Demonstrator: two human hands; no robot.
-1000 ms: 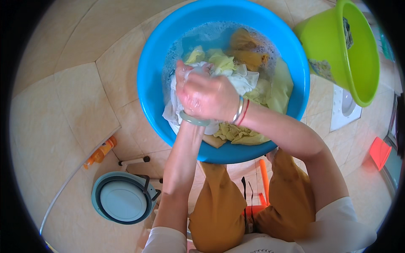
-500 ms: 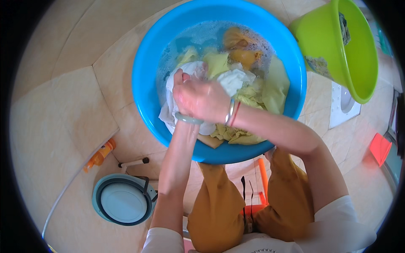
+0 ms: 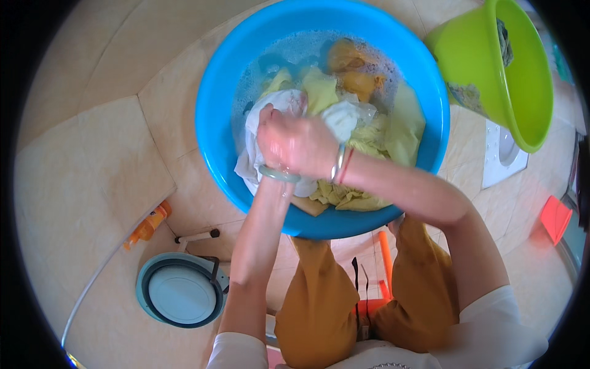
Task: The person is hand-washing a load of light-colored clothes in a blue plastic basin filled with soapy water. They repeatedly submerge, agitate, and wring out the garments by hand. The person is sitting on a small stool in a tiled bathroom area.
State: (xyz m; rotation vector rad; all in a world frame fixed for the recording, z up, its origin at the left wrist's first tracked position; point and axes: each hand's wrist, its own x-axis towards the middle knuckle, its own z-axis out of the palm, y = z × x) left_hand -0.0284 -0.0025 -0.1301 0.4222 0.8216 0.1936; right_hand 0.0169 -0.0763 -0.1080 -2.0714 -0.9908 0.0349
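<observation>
A large blue basin (image 3: 215, 104) on the tiled floor holds soapy water and several wet cloths, pale yellow and orange. Both my hands are clenched together over the basin's near left part on a white cloth (image 3: 270, 107). My right hand (image 3: 304, 147) lies on top, with bangles at its wrist. My left hand (image 3: 270, 138) is mostly hidden under it, a green bangle showing at its wrist. The white cloth bunches out above the knuckles and hangs below them toward the basin's rim.
A lime-green bucket (image 3: 522, 80) stands at the upper right, dark cloth inside. A teal folded tub (image 3: 181, 292) and an orange bottle (image 3: 146, 226) lie at the lower left. A red dustpan-like thing (image 3: 555, 218) is at the right. My knees in mustard trousers (image 3: 319, 301) are below the basin.
My clasped hands have shifted slightly up and away from me across the basin while rubbing the white cloth, which has bunched differently. Nothing has been let go.
</observation>
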